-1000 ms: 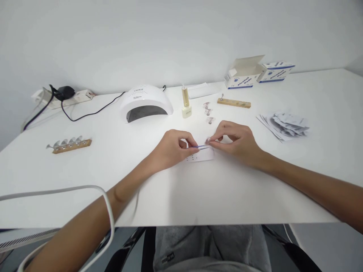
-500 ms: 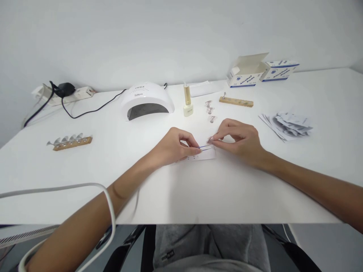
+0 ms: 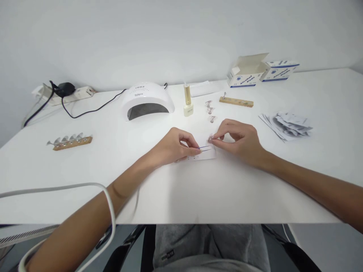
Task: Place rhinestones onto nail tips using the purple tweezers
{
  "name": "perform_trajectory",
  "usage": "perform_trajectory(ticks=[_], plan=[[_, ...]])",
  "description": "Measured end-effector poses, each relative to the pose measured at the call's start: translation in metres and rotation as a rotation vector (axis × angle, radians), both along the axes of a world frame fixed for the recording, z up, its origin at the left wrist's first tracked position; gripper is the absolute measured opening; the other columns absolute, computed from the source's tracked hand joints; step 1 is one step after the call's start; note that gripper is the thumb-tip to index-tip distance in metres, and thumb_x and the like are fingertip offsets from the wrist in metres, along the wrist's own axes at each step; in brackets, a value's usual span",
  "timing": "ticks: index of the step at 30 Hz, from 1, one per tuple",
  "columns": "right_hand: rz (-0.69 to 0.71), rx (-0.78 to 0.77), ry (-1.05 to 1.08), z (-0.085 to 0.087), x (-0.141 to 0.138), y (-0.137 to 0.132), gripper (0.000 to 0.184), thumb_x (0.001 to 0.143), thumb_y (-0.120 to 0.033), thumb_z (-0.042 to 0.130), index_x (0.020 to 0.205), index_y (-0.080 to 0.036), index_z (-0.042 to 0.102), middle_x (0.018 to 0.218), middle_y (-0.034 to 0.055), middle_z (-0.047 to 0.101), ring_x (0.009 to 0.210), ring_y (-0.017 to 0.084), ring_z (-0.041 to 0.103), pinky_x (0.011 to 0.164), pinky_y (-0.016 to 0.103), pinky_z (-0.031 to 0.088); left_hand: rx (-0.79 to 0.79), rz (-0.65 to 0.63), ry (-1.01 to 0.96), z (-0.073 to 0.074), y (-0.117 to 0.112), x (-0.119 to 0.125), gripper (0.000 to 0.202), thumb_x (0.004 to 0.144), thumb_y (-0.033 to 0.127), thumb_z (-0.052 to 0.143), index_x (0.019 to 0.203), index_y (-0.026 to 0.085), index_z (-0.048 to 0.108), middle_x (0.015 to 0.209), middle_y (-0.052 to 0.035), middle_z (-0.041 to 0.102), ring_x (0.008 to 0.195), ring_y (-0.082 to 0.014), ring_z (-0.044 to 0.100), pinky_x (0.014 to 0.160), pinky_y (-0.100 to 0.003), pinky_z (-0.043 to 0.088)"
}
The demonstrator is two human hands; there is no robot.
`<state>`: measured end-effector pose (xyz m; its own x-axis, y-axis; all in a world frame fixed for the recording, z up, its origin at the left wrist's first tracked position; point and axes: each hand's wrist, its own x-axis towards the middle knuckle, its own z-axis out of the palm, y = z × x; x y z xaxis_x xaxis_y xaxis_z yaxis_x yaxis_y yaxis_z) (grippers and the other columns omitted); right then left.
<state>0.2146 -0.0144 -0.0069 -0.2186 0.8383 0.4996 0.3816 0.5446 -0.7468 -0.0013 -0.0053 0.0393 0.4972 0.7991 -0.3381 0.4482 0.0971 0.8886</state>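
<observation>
While the left hand (image 3: 177,148) pinches apparent tweezers (image 3: 204,146), the right hand (image 3: 240,138) pinches a stand (image 3: 210,139).

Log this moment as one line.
left hand: holds blue tweezers | right hand: pinches nail-tip stand | close by: dotted white card

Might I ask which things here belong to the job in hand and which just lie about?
Seemingly part of the job:
blue tweezers in the left hand
nail-tip stand in the right hand
dotted white card by the tweezers
probably the three similar stands beyond

Apparently just lying about:
nail lamp
gold-capped bottle
two Alcohol Pads boxes
two wooden bars
pile of paper packets
power strip
</observation>
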Motion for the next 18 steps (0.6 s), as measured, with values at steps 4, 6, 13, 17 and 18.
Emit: perform_trajectory(ticks=[4,6,13,17,18], plan=[[0.019,-0.094,0.009,0.001,0.001,0.001,0.004,0.075,-0.026,0.071,0.072,-0.024,0.068,0.072,0.0016,0.061,0.067,0.016,0.055,0.064,0.033,0.046,-0.007,-0.056,-0.032,-0.002,0.005,-0.006,0.014,0.071,0.027,0.074,0.073,0.015,0.069,0.053,0.0006,0.055,0.041,-0.0042,0.040,0.038,-0.020,0.029],[0.025,-0.138,0.020,0.001,0.001,0.001,0.004,0.075,-0.025,0.070,0.072,-0.023,0.068,0.072,0.0022,0.062,0.068,0.016,0.056,0.065,0.033,0.046,0.000,-0.061,-0.071,0.000,0.007,-0.008,0.016,0.070,0.028,0.076,0.076,0.014,0.071,0.052,0.0006,0.055,0.042,-0.0047,0.040,0.039,-0.020,0.031],[0.039,-0.226,0.035,0.002,-0.001,0.000,0.007,0.075,-0.023,0.069,0.069,-0.020,0.066,0.073,0.0025,0.065,0.066,0.014,0.054,0.064,0.031,0.044,0.362,0.109,-0.354,0.007,0.008,-0.011,0.022,0.083,0.035,0.063,0.086,0.014,0.067,0.058,-0.0016,0.060,0.046,-0.0095,0.052,0.045,-0.024,0.041],[0.000,-0.244,0.019,0.004,-0.002,0.000,0.011,0.074,-0.024,0.069,0.066,-0.019,0.064,0.072,0.0023,0.065,0.065,0.014,0.055,0.062,0.030,0.044,0.687,0.124,-0.148,0.002,0.006,-0.007,0.019,0.085,0.032,0.059,0.087,0.017,0.069,0.066,-0.0010,0.064,0.055,-0.0091,0.054,0.049,-0.021,0.040],[-0.016,-0.245,0.014,0.004,-0.002,0.000,0.012,0.074,-0.024,0.068,0.065,-0.019,0.063,0.071,0.0022,0.065,0.065,0.014,0.055,0.061,0.030,0.044,0.758,0.098,-0.071,-0.001,0.005,-0.006,0.018,0.085,0.032,0.059,0.086,0.017,0.070,0.071,-0.0015,0.066,0.060,-0.0094,0.055,0.051,-0.021,0.040]])
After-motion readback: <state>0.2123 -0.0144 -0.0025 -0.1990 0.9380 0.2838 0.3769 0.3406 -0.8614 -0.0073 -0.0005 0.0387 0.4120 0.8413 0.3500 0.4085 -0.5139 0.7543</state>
